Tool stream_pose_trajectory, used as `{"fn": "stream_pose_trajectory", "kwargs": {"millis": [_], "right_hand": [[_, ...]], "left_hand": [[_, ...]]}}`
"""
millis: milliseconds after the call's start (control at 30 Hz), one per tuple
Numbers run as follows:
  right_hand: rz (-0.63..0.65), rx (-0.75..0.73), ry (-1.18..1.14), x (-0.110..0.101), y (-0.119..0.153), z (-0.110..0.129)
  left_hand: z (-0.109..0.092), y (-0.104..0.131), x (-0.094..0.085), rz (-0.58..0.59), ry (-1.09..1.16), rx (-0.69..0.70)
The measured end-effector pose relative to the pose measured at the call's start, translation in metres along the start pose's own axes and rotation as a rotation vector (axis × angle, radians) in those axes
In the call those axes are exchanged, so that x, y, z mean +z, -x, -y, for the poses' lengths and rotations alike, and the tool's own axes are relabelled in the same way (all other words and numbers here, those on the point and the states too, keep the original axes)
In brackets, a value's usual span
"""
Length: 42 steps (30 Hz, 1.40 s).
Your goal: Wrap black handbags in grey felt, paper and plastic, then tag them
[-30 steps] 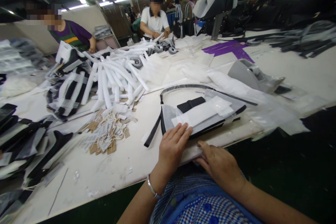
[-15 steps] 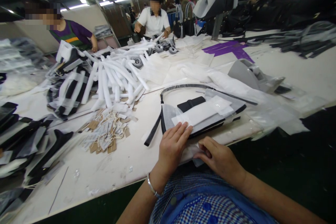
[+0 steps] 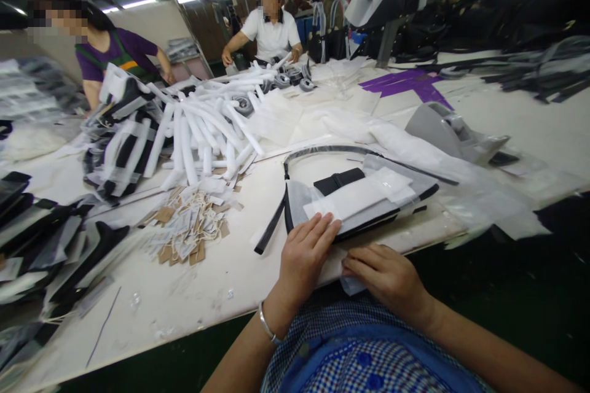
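Observation:
A black and grey handbag lies on the table in front of me, with a black shoulder strap curving behind it. White padding rests on top, beside a small dark rolled piece. My left hand lies with fingers stretched out over the bag's near edge, fingertips touching the padding. Close to the table's front edge, my right hand has its fingers closed together. A piece of translucent plastic film hangs below those fingers; the exact grip is partly hidden.
White foam tubes are heaped at the back left. Nearer lie string tags and black wrapped pieces. Clear plastic sheets and a grey moulded piece are to the right. Co-workers sit across the table.
My right fingers have gone from a raised pinch to lying lower and closed together at the table edge. The left hand stays on the bag. Co-workers' arms have shifted.

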State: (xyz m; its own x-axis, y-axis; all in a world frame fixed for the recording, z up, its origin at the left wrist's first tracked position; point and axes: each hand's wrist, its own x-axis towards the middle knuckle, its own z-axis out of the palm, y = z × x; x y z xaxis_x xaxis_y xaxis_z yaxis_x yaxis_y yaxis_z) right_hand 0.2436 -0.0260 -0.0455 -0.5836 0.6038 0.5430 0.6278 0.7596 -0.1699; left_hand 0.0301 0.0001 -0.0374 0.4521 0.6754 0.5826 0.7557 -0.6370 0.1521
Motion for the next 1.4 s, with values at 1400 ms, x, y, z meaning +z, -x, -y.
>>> {"fn": "stream_pose_trajectory", "kwargs": {"millis": [1400], "right_hand": [[-0.084, -0.145, -0.272, 0.005, 0.023, 0.001]], "left_hand": [[-0.001, 0.002, 0.003, -0.031, -0.017, 0.009]]}}
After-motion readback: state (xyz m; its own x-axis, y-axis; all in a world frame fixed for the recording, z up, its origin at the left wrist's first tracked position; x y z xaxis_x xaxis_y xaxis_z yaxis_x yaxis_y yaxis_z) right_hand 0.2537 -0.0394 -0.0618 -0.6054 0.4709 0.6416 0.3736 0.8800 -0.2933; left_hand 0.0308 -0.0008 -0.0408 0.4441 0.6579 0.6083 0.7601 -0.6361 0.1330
